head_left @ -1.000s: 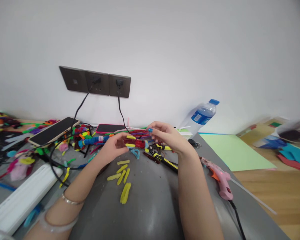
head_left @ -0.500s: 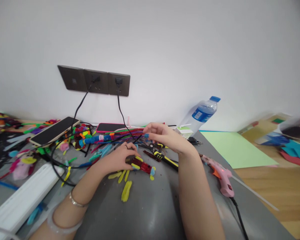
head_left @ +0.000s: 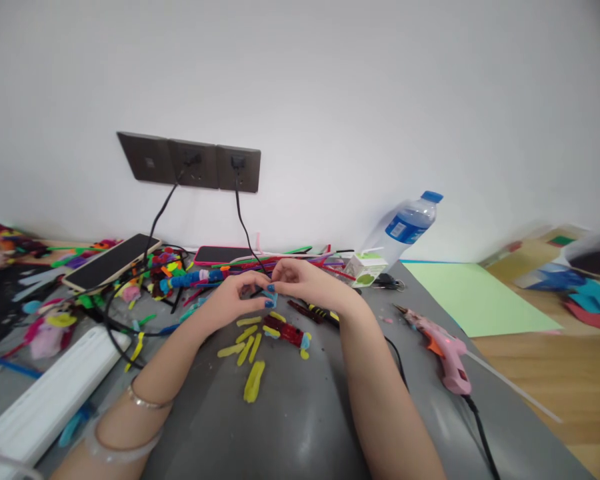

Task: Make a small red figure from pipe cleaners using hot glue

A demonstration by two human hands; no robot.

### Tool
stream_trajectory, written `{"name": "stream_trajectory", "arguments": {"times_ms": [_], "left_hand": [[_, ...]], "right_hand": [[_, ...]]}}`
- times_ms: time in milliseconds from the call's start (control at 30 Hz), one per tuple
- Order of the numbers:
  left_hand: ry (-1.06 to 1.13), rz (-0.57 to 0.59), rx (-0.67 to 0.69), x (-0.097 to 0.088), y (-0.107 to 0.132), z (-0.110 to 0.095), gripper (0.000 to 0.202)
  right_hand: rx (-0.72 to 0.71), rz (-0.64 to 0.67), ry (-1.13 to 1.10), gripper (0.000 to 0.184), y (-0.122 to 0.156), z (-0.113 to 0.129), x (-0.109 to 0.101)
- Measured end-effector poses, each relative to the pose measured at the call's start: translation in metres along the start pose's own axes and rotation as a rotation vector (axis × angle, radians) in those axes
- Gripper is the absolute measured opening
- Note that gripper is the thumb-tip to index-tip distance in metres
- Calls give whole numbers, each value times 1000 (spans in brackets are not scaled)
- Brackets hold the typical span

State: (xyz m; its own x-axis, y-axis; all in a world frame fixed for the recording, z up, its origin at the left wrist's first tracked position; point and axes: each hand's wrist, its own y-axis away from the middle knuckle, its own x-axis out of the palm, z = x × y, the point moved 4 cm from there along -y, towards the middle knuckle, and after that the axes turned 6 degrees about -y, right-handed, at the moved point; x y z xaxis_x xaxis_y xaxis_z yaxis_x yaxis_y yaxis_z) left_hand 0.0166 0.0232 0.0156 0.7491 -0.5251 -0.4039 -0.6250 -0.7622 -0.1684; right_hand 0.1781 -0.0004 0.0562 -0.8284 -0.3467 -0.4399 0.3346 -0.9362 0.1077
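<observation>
My left hand and my right hand meet above the grey mat, fingertips pinched together on a small light-blue pipe-cleaner piece. Just below them a red pipe-cleaner figure with yellow and blue bits lies on the mat. Several short yellow pipe-cleaner pieces lie to its left and in front. Black and yellow pliers lie partly hidden under my right wrist.
A pink glue gun with a black cord lies at the right. A water bottle and a small juice carton stand by the wall. Two phones charge from the wall sockets amid colourful pipe cleaners. Green paper lies far right.
My left hand set the red figure down on the mat and let go. Both hands then came together and pinched a small blue piece.
</observation>
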Motion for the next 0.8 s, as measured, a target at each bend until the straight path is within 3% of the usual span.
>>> {"name": "stream_trajectory", "arguments": {"times_ms": [233, 800], "left_hand": [[82, -61, -15, 0, -2, 6, 19], [180, -12, -16, 3, 4, -7, 25]], "right_hand": [[16, -28, 37, 16, 0, -2, 0], [39, 57, -89, 21, 1, -8, -4]]}}
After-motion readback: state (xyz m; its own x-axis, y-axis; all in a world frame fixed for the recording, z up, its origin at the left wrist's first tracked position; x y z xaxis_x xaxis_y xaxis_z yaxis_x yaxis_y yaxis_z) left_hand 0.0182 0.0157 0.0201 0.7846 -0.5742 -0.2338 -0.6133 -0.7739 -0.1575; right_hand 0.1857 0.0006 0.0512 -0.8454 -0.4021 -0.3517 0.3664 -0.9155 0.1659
